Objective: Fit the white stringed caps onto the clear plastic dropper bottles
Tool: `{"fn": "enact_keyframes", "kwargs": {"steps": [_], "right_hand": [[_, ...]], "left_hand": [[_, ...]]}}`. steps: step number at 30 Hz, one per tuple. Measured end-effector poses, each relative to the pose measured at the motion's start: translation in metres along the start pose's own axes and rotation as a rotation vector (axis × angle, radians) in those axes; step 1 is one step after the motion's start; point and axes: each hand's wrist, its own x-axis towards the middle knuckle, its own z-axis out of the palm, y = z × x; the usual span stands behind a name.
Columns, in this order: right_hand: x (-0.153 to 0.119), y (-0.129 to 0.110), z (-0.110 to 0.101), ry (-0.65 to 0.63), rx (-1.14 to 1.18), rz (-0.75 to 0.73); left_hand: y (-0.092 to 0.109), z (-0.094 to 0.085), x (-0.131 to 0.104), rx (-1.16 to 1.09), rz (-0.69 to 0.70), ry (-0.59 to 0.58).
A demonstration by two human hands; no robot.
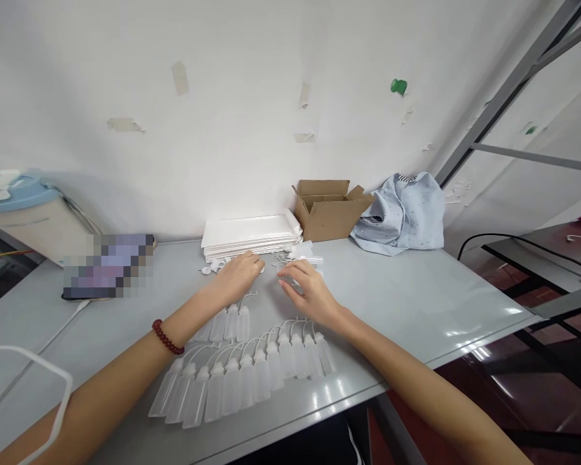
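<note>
My left hand (239, 276), with a red bead bracelet (167, 337) at the wrist, has its fingers drawn together. A small white piece shows at its fingertips, too small to name. To the right, my right hand (312, 294) is half curled, thumb and fingers apart, with nothing visible in its grasp. Behind it lie loose translucent bottles (306, 250) and thin white parts. Nearer me, a long curved row of translucent squeeze bottles (246, 382) with thin bent spouts lies on the table. A shorter row of such bottles (231, 323) is partly covered by my left forearm.
Against the wall sit a stack of white padded envelopes (249, 231), an open cardboard box (332, 216) and a light blue cloth (407, 216). A phone (111, 265) with a white cable (39, 352) and a blue-lidded container (33, 219) stand at the left of the grey table (416, 303).
</note>
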Motion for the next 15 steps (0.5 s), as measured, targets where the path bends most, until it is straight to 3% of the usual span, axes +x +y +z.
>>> {"fn": "enact_keyframes", "kwargs": {"steps": [7,11,15], "right_hand": [[0.002,-0.017,-0.005,-0.356,0.110,0.058],[0.006,-0.029,-0.008,-0.576,0.193,0.024],[0.009,-0.036,-0.004,-0.682,0.213,-0.024]], "left_hand": [[0.003,-0.013,-0.010,-0.195,-0.111,0.119],[0.010,-0.027,-0.038,-0.332,-0.229,0.154],[0.016,-0.035,-0.067,-0.608,-0.353,0.165]]}}
